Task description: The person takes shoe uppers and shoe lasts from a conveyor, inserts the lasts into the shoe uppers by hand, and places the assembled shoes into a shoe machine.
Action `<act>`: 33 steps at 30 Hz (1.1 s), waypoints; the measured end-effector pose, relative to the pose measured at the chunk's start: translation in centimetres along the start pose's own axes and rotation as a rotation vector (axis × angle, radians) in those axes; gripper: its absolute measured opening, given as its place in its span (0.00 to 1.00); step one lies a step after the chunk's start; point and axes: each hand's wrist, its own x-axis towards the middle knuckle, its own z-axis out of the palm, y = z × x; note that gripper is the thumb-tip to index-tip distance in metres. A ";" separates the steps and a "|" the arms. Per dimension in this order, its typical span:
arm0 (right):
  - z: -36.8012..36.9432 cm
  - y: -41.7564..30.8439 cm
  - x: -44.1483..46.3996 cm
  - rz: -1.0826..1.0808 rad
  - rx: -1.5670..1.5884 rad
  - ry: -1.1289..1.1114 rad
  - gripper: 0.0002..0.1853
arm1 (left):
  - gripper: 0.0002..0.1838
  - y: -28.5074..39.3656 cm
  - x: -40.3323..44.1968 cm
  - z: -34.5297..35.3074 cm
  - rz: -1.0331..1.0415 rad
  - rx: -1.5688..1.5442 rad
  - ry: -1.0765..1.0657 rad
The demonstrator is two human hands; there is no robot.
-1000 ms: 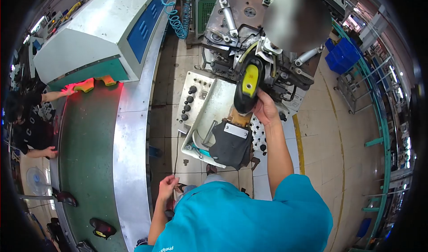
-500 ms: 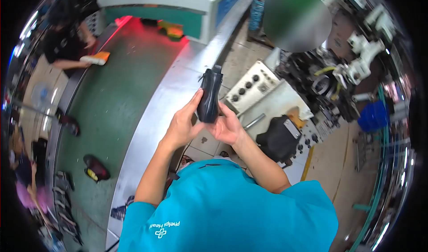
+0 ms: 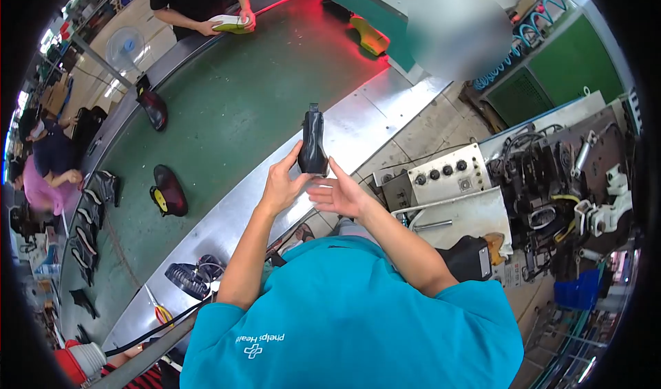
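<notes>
A black shoe, held upright with its narrow end pointing away, is in my left hand, whose fingers are wrapped round its left side. My right hand is beside the shoe's lower right end with its fingers spread; the thumb is close to the shoe, and nothing is gripped in the palm. Beyond the metal edge, a dark shoe with a yellow patch lies on the green belt.
A co-worker holds a pale shoe across the belt. Several shoe parts line the belt's left side. A small black fan and scissors sit at the lower left. At right stand a control panel and a machine.
The view has turned left, from the machine to the belt. The shoe has left the machine and come into my left hand; my right hand has opened and eased away from it.
</notes>
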 end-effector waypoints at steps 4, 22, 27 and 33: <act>-1.8 -1.2 -1.3 -0.259 -0.595 0.315 0.42 | 0.44 0.5 -0.3 -0.3 -0.049 0.040 -0.026; 0.0 -0.9 -0.6 -0.871 -1.829 -0.085 0.30 | 0.27 2.5 -2.1 -5.4 -0.535 0.391 0.377; -0.5 -2.8 -2.0 -0.750 -1.646 -0.005 0.20 | 0.29 -0.3 -2.5 -12.2 -0.621 0.338 0.834; 11.0 -6.2 -18.2 -1.451 -1.128 -0.194 0.11 | 0.32 -12.7 -4.9 -16.7 -0.612 0.474 1.048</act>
